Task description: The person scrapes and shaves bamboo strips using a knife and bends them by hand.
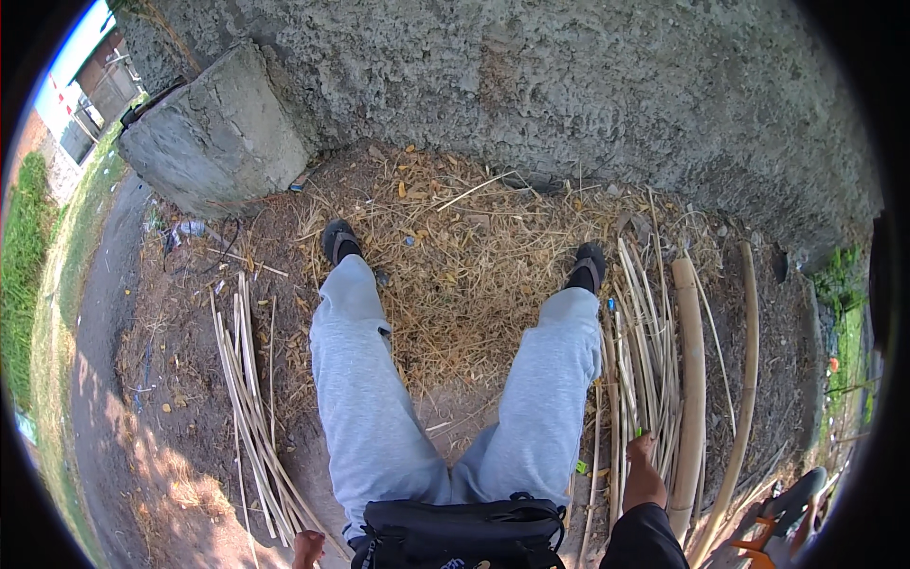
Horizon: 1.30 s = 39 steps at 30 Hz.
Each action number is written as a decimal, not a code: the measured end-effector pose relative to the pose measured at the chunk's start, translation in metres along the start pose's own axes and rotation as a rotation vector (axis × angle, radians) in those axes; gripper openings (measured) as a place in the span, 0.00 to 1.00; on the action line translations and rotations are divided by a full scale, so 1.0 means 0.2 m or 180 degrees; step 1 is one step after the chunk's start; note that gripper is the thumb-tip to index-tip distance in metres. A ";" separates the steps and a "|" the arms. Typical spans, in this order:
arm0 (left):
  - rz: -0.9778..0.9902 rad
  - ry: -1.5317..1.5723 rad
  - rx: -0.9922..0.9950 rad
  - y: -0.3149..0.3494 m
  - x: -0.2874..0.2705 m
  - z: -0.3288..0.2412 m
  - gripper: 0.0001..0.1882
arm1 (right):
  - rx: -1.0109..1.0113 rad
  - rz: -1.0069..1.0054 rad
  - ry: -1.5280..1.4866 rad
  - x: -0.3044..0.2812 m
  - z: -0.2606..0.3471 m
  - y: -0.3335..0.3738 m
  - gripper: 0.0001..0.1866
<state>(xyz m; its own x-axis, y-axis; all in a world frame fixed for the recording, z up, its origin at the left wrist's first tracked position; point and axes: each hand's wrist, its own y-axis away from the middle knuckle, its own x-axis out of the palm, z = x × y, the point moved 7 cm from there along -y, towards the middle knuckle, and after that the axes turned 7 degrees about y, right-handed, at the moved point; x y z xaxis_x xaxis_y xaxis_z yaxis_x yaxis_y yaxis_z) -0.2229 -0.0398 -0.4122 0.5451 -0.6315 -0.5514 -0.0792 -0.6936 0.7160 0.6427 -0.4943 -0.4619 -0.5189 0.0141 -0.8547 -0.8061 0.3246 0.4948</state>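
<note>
Low on the left, my left hand is curled closed beside the lower ends of a bundle of pale bamboo strips. The picture's edge cuts it off, and whatever it may hold is hidden. My right hand, fingers drawn together, reaches over a second pile of split bamboo strips on the right. A small bright green bit shows at its fingertips, too small to name. Just right of this hand lies a thick bamboo pole. My legs in grey trousers are spread apart between the two piles.
A rough grey wall rises ahead, with a concrete block at its left. Straw and shavings cover the ground between my feet. A slimmer curved pole lies farther right. A black bag sits at my waist.
</note>
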 end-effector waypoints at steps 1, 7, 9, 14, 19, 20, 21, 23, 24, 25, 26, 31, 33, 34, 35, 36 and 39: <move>0.0039 0.0041 0.0004 0.01 0.03 -0.07 0.21 | -0.0062 -0.0182 0.0478 0.00 -0.04 -0.05 0.28; -0.0594 0.0044 -0.0484 0.16 -0.11 -0.18 0.12 | -0.0435 -0.0056 0.0587 0.00 0.21 0.14 0.37; -0.0257 -0.0110 -0.0609 0.11 -0.08 -0.25 0.11 | -0.0665 -0.0442 0.0506 -0.02 0.12 0.05 0.40; -0.0131 -0.0563 -0.0018 -0.09 -0.07 0.07 0.20 | -0.0479 0.0006 0.0062 -0.02 0.11 0.02 0.40; -0.0234 -0.0193 -0.0117 0.11 -0.05 0.01 0.20 | 0.0330 0.0536 0.0019 -0.01 0.23 0.15 0.40; -0.0118 -0.0195 -0.0214 0.09 -0.04 -0.02 0.20 | 0.0373 0.0487 0.0000 0.00 0.14 0.10 0.40; -0.0002 -0.0194 -0.0312 0.07 -0.01 -0.06 0.20 | 0.0322 0.0234 0.0108 -0.01 0.06 0.06 0.39; -0.0076 -0.0302 -0.0174 0.04 -0.05 0.00 0.19 | 0.0386 -0.0093 -0.0373 0.02 0.01 0.09 0.32; -0.0109 -0.0380 -0.0036 0.01 -0.05 0.02 0.19 | 0.0013 -0.0217 0.0073 0.02 0.02 0.09 0.30; -0.0077 -0.0361 -0.0020 -0.01 -0.03 0.02 0.19 | -0.0354 -0.0352 0.0528 0.03 0.01 0.10 0.27; -0.0003 -0.0356 -0.0139 -0.03 -0.03 0.02 0.19 | -0.0421 -0.0934 0.0372 0.01 0.00 0.14 0.21; -0.0230 -0.0093 -0.0106 -0.01 -0.05 0.08 0.19 | -0.0470 -0.0858 0.0137 -0.06 -0.02 0.34 0.13; -0.0184 -0.0149 -0.0169 -0.05 -0.03 0.10 0.18 | -0.0764 -0.0965 0.0042 -0.09 -0.05 0.43 0.13; -0.0241 -0.0208 -0.0117 -0.11 0.00 0.11 0.18 | -0.0779 -0.1299 -0.0037 -0.10 -0.14 0.47 0.10; -0.0338 -0.0236 -0.0088 -0.11 0.01 0.12 0.18 | -0.0779 -0.1304 -0.0039 -0.11 -0.17 0.50 0.10; -0.0337 -0.0233 -0.0084 -0.11 0.02 0.13 0.18 | -0.0727 -0.1257 -0.0060 -0.12 -0.22 0.54 0.11; 0.0114 0.0437 -0.0134 -0.10 0.14 0.09 0.18 | -0.0694 -0.1688 -0.0178 -0.22 -0.31 0.71 0.15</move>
<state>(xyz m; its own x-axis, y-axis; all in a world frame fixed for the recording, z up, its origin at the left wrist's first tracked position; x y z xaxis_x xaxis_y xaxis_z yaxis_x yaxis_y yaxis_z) -0.2219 -0.0505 -0.4497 0.6519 -0.6002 -0.4634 -0.0672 -0.6545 0.7531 0.5339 -0.5067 -0.3447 -0.0166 -0.0456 -0.9988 -0.9950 0.0987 0.0121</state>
